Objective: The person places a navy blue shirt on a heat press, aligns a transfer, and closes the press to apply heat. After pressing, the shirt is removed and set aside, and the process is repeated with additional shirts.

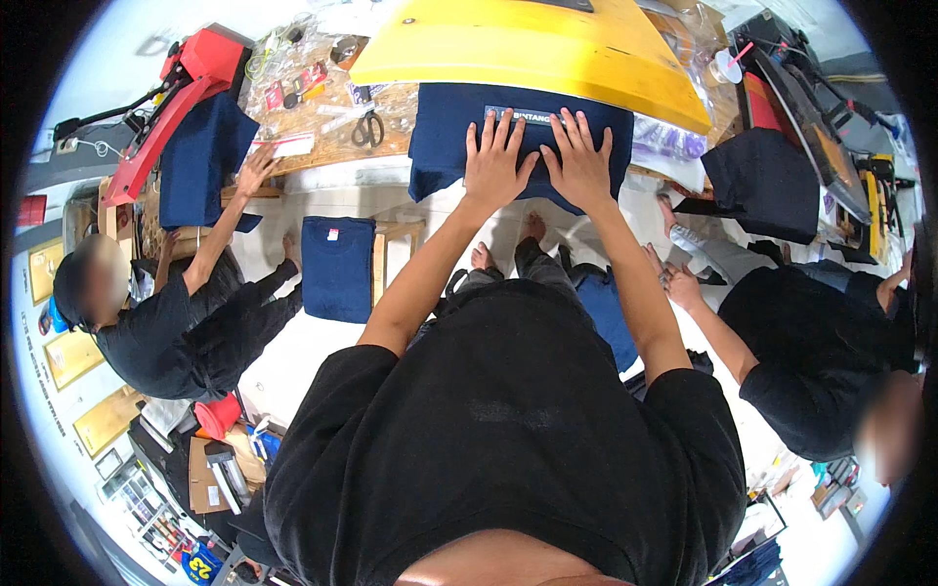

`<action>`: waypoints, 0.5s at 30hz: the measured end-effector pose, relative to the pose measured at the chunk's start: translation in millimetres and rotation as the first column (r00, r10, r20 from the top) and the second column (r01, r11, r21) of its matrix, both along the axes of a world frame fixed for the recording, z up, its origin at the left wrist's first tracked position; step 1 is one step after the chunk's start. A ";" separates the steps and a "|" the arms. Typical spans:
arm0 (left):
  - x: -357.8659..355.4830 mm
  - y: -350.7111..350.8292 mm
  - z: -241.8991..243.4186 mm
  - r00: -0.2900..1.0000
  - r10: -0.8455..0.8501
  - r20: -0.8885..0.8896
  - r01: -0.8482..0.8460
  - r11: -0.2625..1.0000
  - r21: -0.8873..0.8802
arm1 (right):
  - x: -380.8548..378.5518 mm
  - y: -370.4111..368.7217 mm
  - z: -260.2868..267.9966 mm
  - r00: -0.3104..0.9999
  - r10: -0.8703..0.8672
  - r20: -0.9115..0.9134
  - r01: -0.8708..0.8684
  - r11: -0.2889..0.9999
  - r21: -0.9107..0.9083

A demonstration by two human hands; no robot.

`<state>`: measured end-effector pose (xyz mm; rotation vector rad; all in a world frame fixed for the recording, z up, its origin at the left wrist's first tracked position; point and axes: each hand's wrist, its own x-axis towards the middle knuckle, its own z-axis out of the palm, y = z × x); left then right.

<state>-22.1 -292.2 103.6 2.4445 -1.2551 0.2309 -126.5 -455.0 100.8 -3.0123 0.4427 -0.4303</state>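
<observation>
A navy blue T-shirt [440, 132] lies spread on the heat press, its front edge draped over the side nearest me. Both hands rest flat on the cloth with fingers spread. My left hand [498, 162] has its fingertips at the left part of a transfer strip [533, 117] that bears writing. At the strip's right end lie the fingertips of my right hand [584, 162]. Neither hand grips anything. Just beyond the fingertips, the yellow upper platen [527, 44] of the heat press overhangs the far part of the shirt.
Scissors [368, 130] lie on the wooden workbench [396, 139]. Folded navy shirts [338, 271] rest on a stool at left. A person [161, 329] works beside a red heat press [168, 124]; another person [799, 344] sits at right near a dark shirt [766, 183] on another press.
</observation>
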 end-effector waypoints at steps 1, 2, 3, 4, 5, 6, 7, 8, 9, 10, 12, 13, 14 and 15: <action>0.2 -0.1 -0.6 1.000 -0.004 0.004 0.004 1.000 -0.009 | -0.2 -0.4 -0.8 1.000 -0.005 0.004 0.005 1.000 0.001; 0.3 -0.2 -1.2 1.000 -0.003 0.007 0.003 1.000 -0.019 | -1.1 -0.9 -1.4 1.000 -0.018 0.013 0.018 1.000 0.010; 0.4 -0.4 -1.8 1.000 -0.004 0.002 0.004 1.000 -0.014 | -2.1 -1.5 -2.0 0.999 -0.030 0.025 0.030 0.999 0.015; 0.4 -0.5 -2.3 1.000 0.004 0.010 -0.004 1.000 -0.004 | -3.7 -2.2 -2.3 0.999 -0.038 0.033 0.038 0.999 0.019; 0.6 -0.7 -2.6 1.000 0.006 0.016 -0.006 1.000 -0.023 | -5.4 -2.9 -2.5 0.998 -0.055 0.034 0.055 0.998 0.010; 0.6 -0.8 -2.6 1.000 0.006 0.015 -0.006 1.000 -0.030 | -7.2 -3.7 -2.5 0.997 -0.068 0.030 0.068 0.998 0.000; 0.5 -1.0 -2.6 1.000 0.007 0.014 -0.007 0.999 -0.040 | -9.0 -4.3 -2.4 0.996 -0.091 -0.002 0.091 0.996 -0.020; 0.5 -1.1 -2.2 1.000 0.009 0.025 -0.009 1.000 -0.028 | -9.9 -4.7 -2.4 0.996 -0.086 0.018 0.087 0.996 -0.011; 0.4 -1.4 -1.8 1.000 0.008 0.024 -0.007 1.000 -0.027 | -10.7 -4.9 -2.4 0.996 -0.079 0.028 0.079 0.997 -0.010; 0.4 -1.7 -1.1 1.000 0.008 0.024 -0.008 1.000 -0.025 | -10.7 -4.8 -2.5 0.996 -0.083 0.027 0.083 0.996 -0.017; 0.5 -2.5 0.4 1.000 0.008 0.028 -0.007 1.000 -0.023 | -9.5 -4.6 -2.7 0.995 -0.090 0.042 0.092 0.995 -0.030; 0.4 -3.1 0.9 1.000 0.006 0.030 -0.006 1.000 -0.025 | -8.4 -4.4 -3.1 0.994 -0.094 0.055 0.096 0.995 -0.038; 0.0 -3.6 1.1 1.000 0.008 0.020 -0.007 1.000 -0.009 | -7.6 -4.5 -3.6 0.994 -0.100 0.049 0.102 0.994 -0.047; -0.5 -3.9 1.2 0.999 0.004 0.043 -0.003 1.000 -0.023 | -6.8 -4.5 -4.3 0.992 -0.106 0.066 0.109 0.993 -0.048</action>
